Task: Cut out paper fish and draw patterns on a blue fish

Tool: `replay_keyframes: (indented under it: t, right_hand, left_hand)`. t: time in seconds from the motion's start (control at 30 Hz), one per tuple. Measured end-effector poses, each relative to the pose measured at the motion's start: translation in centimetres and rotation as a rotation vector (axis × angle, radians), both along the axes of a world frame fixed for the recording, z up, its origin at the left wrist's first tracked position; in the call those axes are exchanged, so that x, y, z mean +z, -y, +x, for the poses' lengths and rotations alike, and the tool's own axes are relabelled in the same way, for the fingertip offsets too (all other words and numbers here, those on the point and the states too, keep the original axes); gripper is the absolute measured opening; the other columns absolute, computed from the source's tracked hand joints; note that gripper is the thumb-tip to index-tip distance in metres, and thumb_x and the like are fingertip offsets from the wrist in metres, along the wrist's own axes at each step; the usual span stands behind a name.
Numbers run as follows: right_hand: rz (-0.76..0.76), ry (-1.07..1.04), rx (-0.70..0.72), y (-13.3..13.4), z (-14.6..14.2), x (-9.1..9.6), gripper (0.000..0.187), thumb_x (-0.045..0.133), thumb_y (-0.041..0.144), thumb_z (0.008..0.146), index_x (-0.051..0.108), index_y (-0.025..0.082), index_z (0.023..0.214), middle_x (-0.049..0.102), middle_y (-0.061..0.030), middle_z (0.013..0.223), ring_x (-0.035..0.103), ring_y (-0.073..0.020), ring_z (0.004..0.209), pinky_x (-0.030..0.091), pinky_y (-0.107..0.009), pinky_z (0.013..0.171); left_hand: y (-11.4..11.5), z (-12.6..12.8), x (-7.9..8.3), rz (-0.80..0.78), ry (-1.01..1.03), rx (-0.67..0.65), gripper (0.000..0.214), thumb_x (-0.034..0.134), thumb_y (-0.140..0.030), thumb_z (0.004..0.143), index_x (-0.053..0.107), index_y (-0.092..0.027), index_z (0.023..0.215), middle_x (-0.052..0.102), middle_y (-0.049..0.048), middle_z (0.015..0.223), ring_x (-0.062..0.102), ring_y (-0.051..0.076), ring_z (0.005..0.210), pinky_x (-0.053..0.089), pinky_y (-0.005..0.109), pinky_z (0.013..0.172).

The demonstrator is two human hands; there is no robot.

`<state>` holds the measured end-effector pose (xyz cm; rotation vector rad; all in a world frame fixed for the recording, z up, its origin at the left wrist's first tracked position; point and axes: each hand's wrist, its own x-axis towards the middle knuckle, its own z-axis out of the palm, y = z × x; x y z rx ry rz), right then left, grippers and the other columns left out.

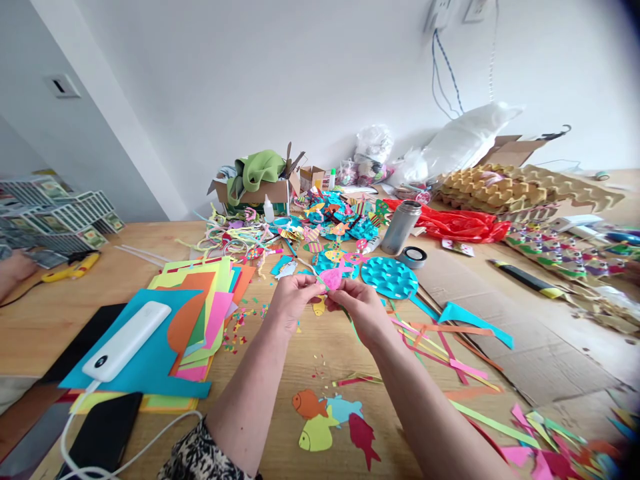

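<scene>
Both hands meet at the middle of the table around a pink paper fish (332, 277). My left hand (299, 299) pinches its lower left edge, and my right hand (359, 305) grips it from the right. A thin green strip shows by the fingers; which hand holds it I cannot tell. Just below the fingers lies a small yellow paper fish (319, 307). Nearer to me, between my forearms, are an orange fish (307, 403), a yellow-green fish (318, 432), a light blue fish (345, 409) and a dark red fish (363, 437), all cut from paper.
Coloured paper sheets (220, 287) and a white power bank (127, 340) lie left. A turquoise scalloped disc (390, 277), metal flask (401, 228), cutter knife (525, 279) and paper strips (450, 347) are right. Decorated fish pile up behind. Another person's hand (15, 272) shows far left.
</scene>
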<state>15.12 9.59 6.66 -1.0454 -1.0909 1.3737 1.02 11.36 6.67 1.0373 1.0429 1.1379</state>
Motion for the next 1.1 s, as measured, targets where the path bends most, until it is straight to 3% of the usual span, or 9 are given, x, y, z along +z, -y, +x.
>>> replay_keyframes:
  t: [0.33,0.57,0.83,1.1]
  right_hand:
    - [0.005,0.044,-0.001,0.0,0.1,0.1,0.015,0.071,0.031,0.062,0.062,0.019,0.058,0.064,-0.0017,0.056,0.056,-0.0135,0.055,0.045,-0.028,0.059]
    - [0.001,0.042,-0.018,0.1,0.0,0.2,0.014,0.070,0.030,0.061,0.063,0.018,0.060,0.064,-0.0009,0.056,0.056,-0.0134,0.055,0.046,-0.028,0.059]
    - [0.006,0.070,-0.010,0.2,0.0,0.4,0.014,0.068,0.029,0.062,0.059,0.019,0.056,0.064,-0.0013,0.056,0.057,-0.0133,0.055,0.047,-0.028,0.060]
    - [0.005,0.073,-0.017,0.1,0.2,0.4,0.016,0.069,0.030,0.064,0.059,0.019,0.060,0.064,-0.0010,0.057,0.058,-0.0124,0.055,0.048,-0.028,0.060]
  left_hand:
    - [-0.4,-0.2,-0.1,0.015,0.026,0.090,0.016,0.076,-0.028,0.057,0.074,-0.015,0.066,0.067,0.0016,0.063,0.060,0.011,0.061,0.053,0.023,0.061]
    - [0.0,-0.1,0.4,-0.004,0.014,0.034,0.022,0.077,-0.031,0.058,0.074,-0.014,0.071,0.068,0.0029,0.069,0.061,0.013,0.064,0.053,0.025,0.062]
    - [0.1,0.3,0.8,-0.012,-0.016,0.035,0.018,0.076,-0.030,0.052,0.066,-0.015,0.055,0.060,-0.0009,0.057,0.056,0.011,0.057,0.052,0.025,0.061]
    - [0.1,0.2,1.1,0.021,0.000,0.065,0.016,0.076,-0.028,0.052,0.066,-0.015,0.055,0.062,-0.0016,0.057,0.057,0.011,0.057,0.053,0.023,0.058]
